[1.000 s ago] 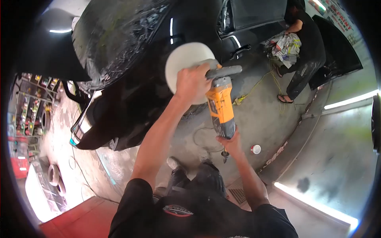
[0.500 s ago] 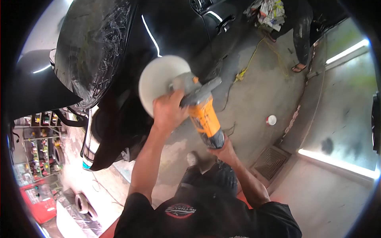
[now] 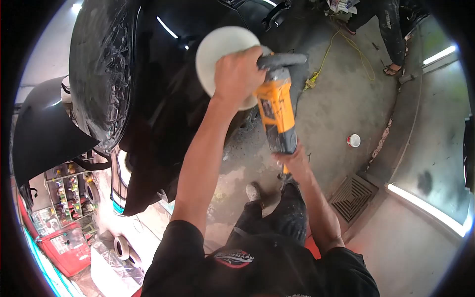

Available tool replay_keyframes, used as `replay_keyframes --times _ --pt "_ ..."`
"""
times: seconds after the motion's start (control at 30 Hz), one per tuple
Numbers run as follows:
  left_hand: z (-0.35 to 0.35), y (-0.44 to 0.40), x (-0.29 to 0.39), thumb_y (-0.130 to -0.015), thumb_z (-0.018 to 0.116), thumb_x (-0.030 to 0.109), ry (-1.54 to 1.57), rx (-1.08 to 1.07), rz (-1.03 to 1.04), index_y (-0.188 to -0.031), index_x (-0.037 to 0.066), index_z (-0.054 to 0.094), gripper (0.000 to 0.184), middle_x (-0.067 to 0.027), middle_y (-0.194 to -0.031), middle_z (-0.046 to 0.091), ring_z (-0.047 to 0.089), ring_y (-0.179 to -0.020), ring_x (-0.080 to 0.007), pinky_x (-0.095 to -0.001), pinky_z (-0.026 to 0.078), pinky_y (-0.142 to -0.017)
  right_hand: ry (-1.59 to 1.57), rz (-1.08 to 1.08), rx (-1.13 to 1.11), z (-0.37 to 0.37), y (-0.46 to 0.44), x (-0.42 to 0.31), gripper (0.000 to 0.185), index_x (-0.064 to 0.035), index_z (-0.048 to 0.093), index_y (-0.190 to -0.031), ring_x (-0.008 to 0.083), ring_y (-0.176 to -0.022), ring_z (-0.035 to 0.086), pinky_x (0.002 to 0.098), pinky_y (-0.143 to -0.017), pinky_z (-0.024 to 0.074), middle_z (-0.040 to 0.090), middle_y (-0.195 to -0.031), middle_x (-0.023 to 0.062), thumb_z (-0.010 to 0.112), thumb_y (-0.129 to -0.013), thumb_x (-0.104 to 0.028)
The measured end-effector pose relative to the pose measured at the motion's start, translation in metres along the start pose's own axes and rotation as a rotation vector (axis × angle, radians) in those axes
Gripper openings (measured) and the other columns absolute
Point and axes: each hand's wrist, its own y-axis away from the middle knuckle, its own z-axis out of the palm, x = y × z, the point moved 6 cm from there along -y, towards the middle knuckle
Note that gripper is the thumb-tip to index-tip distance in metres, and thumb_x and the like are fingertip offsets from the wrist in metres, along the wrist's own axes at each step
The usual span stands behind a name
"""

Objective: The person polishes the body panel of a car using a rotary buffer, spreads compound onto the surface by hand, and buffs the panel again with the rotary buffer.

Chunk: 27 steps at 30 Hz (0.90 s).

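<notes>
An orange and black power polisher (image 3: 277, 106) with a large round white pad (image 3: 222, 57) is held up against the black car panel (image 3: 163, 64); whether the pad touches the paint cannot be made out. My left hand (image 3: 238, 74) is closed on the front of the tool, beside its dark side handle. Around the rear end of the body, near the cord, my right hand (image 3: 293, 159) is wrapped, its fingers partly hidden by the tool.
Another person's legs (image 3: 391, 34) stand at the upper right by a yellow cord (image 3: 324, 57). A small white tub (image 3: 353, 140) and a floor grate (image 3: 354, 198) lie to the right. Shelves (image 3: 67, 195) and a red cabinet (image 3: 67, 247) are at lower left.
Since the last frame, the polisher and both hands have moved up and to the right in view. The camera view has also shifted, with less of the other person showing than at first.
</notes>
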Motion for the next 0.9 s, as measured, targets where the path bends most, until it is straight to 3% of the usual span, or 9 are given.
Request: replay_keyframes --times 0.17,0.23,0.27,0.33,0.4,0.47,0.6,0.8,0.9 --pt "0.007 -0.031 0.01 -0.068 0.079 0.017 -0.014 0.049 -0.011 -0.089 0.006 0.069 0.025 -0.0165 -0.076 0.068 0.068 -0.074 -0.0346 -0.0399 0.054 -0.065 -0.114 -0.002 0.063 -0.014 -0.029 -0.023 0.06 -0.0005 0.049 -0.123 0.0092 -0.068 0.057 0.0275 -0.055 0.0469 0.063 -0.086 0.0045 0.081 -0.072 0.001" --pt "-0.007 -0.015 0.006 -0.068 0.078 0.013 -0.01 0.065 -0.033 -0.088 0.006 0.069 0.024 -0.0158 -0.075 0.068 0.067 -0.073 -0.0357 -0.0403 0.054 -0.066 0.045 0.016 0.021 -0.009 -0.017 -0.023 0.063 0.0001 0.047 -0.124 0.0121 -0.074 0.06 0.029 -0.062 0.0496 0.065 -0.092 0.0065 0.082 -0.072 -0.001" --pt "-0.018 0.003 0.002 -0.068 0.078 0.012 -0.013 0.068 -0.066 -0.087 0.005 0.068 0.023 -0.0155 -0.074 0.067 0.067 -0.071 -0.0359 -0.0401 0.053 -0.065 0.125 0.023 0.007 -0.004 -0.007 -0.02 0.064 0.0004 0.047 -0.125 0.0135 -0.077 0.062 0.0297 -0.065 0.0509 0.065 -0.094 0.0075 0.083 -0.072 -0.002" --pt "-0.049 0.047 -0.002 -0.067 0.077 0.009 0.002 0.065 -0.124 -0.085 0.005 0.067 0.021 -0.015 -0.073 0.066 0.066 -0.069 -0.0363 -0.0397 0.053 -0.064 0.209 -0.23 0.054 0.013 0.021 -0.002 0.066 0.001 0.045 -0.127 0.0168 -0.085 0.063 0.032 -0.074 0.0521 0.065 -0.101 0.0099 0.083 -0.073 -0.005" --pt "-0.09 0.094 0.006 -0.066 0.077 0.007 -0.022 0.082 -0.118 -0.081 0.005 0.063 0.02 -0.0143 -0.07 0.063 0.063 -0.065 -0.0362 -0.0386 0.051 -0.059 0.254 -0.264 0.009 0.033 0.052 0.018 0.071 0.0021 0.044 -0.128 0.0217 -0.097 0.063 0.0345 -0.084 0.0511 0.065 -0.109 0.013 0.085 -0.072 -0.011" --pt "-0.121 0.155 -0.001 -0.066 0.075 0.005 -0.103 0.072 -0.15 -0.075 0.004 0.06 0.018 -0.014 -0.067 0.06 0.06 -0.058 -0.0354 -0.0385 0.046 -0.051 0.232 -0.082 -0.146 0.058 0.078 0.045 0.079 0.0037 0.043 -0.13 0.0281 -0.112 0.062 0.0374 -0.097 0.0478 0.063 -0.117 0.0166 0.089 -0.07 -0.02" --pt "-0.166 0.244 0.006 -0.068 0.071 0.0 -0.159 0.007 -0.133 -0.072 0.004 0.059 0.013 -0.0127 -0.062 0.058 0.059 -0.054 -0.0336 -0.0384 0.044 -0.048 0.296 -0.008 -0.231 0.096 0.124 0.109 0.08 0.0034 0.043 -0.13 0.0263 -0.113 0.062 0.0365 -0.097 0.0479 0.062 -0.12 0.0179 0.09 -0.069 -0.02" --pt "-0.12 0.245 0.026 -0.069 0.074 0.003 -0.102 -0.262 -0.039 -0.071 0.005 0.059 0.016 -0.0112 -0.062 0.059 0.057 -0.052 -0.0312 -0.0383 0.045 -0.048 0.074 -0.008 -0.202 0.109 0.149 0.174 0.083 0.0006 0.042 -0.135 0.0224 -0.114 0.061 0.0351 -0.098 0.0482 0.062 -0.123 0.0149 0.09 -0.069 -0.019" --pt "-0.051 0.211 0.03 -0.069 0.075 0.006 -0.101 -0.275 0.038 -0.07 0.009 0.055 0.02 -0.0069 -0.063 0.058 0.056 -0.05 -0.0271 -0.0382 0.044 -0.047 -0.02 -0.024 -0.091 0.088 0.134 0.174 0.071 0.0003 0.05 -0.127 0.0196 -0.099 0.064 0.0345 -0.087 0.0528 0.065 -0.109 0.0087 0.089 -0.069 -0.011"
